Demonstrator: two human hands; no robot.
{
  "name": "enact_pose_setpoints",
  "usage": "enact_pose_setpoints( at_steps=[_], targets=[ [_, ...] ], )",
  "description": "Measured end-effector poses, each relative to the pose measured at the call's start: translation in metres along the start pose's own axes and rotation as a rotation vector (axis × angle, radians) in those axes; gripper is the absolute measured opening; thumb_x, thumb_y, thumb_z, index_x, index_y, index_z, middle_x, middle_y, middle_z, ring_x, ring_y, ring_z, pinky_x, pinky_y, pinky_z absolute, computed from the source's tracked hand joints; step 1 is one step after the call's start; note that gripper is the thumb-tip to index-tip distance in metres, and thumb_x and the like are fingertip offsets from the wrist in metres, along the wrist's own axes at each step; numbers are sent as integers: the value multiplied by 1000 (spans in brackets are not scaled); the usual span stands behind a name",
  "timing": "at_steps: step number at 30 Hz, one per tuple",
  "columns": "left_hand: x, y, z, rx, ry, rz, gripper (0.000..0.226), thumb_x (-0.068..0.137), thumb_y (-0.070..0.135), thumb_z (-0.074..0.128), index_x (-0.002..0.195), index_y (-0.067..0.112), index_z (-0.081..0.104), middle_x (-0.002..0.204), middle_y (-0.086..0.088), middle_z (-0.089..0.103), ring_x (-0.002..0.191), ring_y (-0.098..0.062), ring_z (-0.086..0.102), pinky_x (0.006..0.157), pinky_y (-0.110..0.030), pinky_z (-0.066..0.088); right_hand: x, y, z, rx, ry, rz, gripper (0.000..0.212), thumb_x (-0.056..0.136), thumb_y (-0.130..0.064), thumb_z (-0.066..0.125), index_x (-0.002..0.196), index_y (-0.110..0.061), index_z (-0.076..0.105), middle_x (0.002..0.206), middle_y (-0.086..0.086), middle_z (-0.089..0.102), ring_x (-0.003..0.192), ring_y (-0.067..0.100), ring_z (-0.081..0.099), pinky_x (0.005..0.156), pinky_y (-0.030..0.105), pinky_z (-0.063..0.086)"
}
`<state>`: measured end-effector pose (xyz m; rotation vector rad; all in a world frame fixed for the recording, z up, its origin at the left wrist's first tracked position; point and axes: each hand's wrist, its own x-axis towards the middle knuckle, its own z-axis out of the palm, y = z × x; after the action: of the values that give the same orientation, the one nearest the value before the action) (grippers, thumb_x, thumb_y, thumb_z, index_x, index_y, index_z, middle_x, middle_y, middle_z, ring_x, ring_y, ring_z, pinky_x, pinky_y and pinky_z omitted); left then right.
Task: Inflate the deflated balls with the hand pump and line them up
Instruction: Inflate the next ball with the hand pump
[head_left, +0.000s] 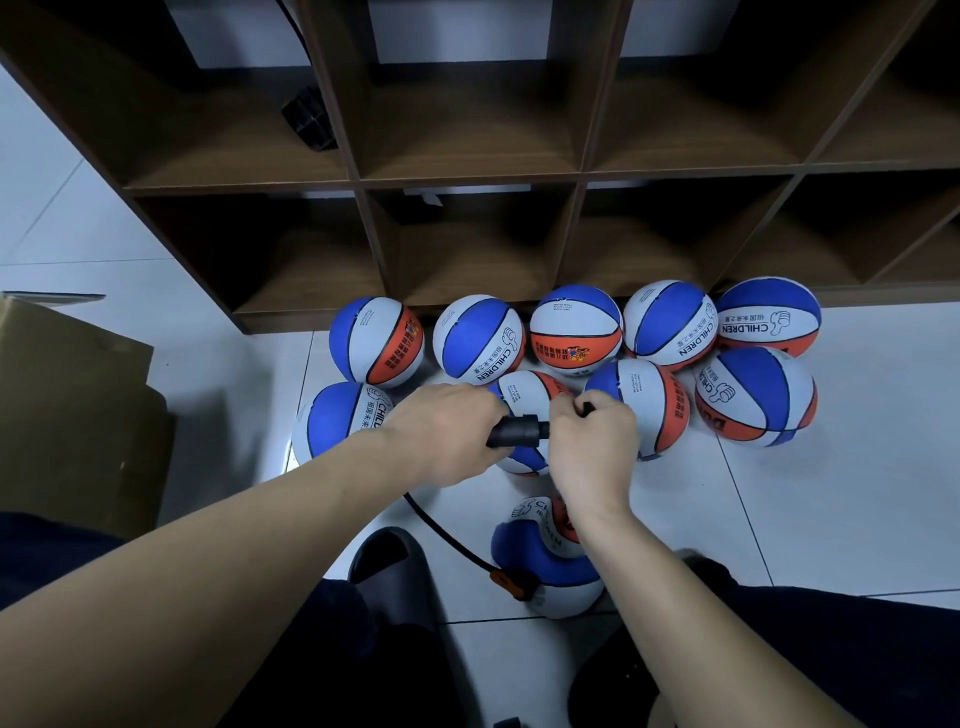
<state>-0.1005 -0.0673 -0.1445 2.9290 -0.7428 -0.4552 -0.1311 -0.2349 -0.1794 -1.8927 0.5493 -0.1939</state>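
Observation:
My left hand (447, 434) grips the black pump barrel (519, 431), which lies level in front of me. At the barrel's right end my right hand (592, 447) grips the black pump handle (587, 409). A black hose (441, 530) runs down from the pump to an orange connector (511, 582) at a blue, white and orange ball (545, 571) on the floor between my feet. Several like balls sit beyond my hands, among them one behind the pump (524, 400) and a back row against the shelf (574, 330).
A dark wooden shelf unit (576, 176) with open compartments stands behind the balls. A cardboard box (67, 405) is at the left. My feet in dark slippers (389, 566) rest on the white tiled floor (831, 519).

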Motion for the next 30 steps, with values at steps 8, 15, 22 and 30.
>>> enact_pose_setpoints(
  at_steps=[8,15,22,30],
  targets=[
    [1,5,4,-55,-25,1,31,101,50,59,79,29,53,73,6,58,65,-10,52,58,-32,41,1,5,5,31,-41,28,43,94,-23,68,60,-16,43,51,-3,41,52,23,42,53,46,51],
    [3,-15,3,-124,-50,-27,29,96,51,65,82,27,60,74,5,63,70,-17,62,60,-34,48,37,3,-32,5,-19,69,43,88,-20,73,59,-8,44,53,-1,33,57,23,30,55,33,28],
    [4,-23,-4,-45,-14,-19,30,98,54,64,82,29,61,74,4,64,69,-16,62,57,-32,47,42,4,-47,96,92,99,37,88,-5,63,61,-12,38,54,-1,27,48,16,22,45,24,23],
    [2,-8,4,-34,1,-11,31,101,52,59,83,26,61,73,4,61,66,-16,59,55,-32,41,13,4,-13,2,56,6,38,91,-11,63,63,-6,38,52,-3,29,52,18,27,46,30,25]
  ],
)
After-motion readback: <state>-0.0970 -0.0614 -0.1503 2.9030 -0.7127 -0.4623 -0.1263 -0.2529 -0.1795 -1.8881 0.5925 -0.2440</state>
